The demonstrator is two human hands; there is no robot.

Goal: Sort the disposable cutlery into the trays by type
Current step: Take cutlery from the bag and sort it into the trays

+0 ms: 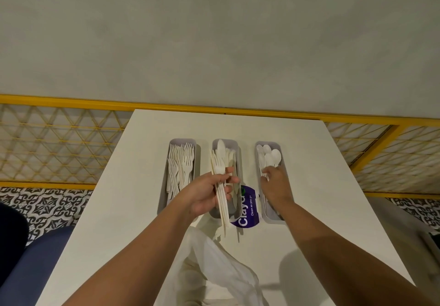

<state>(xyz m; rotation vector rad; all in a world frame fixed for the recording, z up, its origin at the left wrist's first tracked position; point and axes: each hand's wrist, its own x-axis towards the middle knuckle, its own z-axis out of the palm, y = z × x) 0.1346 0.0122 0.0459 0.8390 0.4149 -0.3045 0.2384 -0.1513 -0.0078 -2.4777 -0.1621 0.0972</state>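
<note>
Left hand (209,193): it's wrapped round the bundle of cutlery (223,210), thumb across the handles, heads fanned toward the far edge. That looks like the unsorted stock, kept over the trays so each piece has a short trip.
Bundle position: hovering above the middle tray (225,140), handle ends pointing back at the near edge.
Right hand (273,183): down in the spoon tray (267,142), back of the hand up, fingertips buried among the white handles. I can't tell whether they pinch a spoon or have let it go.
Spoons (271,156): bowls all at the tray's far end, so the pieces lie flat together.
Fork tray (164,186): nearest the table's left edge, forks (182,160) packed in, tines to the far end.
Middle tray contents: knives (229,155), as far as the blades show.
Tray layout: three in a row across the middle of the table (321,186), well apart, one type each.
Purple packet (247,210): lying between the middle and spoon trays at their near ends.
Plastic bag (214,265): crumpled by the near edge, probably the cutlery's wrapper.
Step in hand: a spoon drop-off, I'd say, with plenty in the bundle left to sort.
</note>
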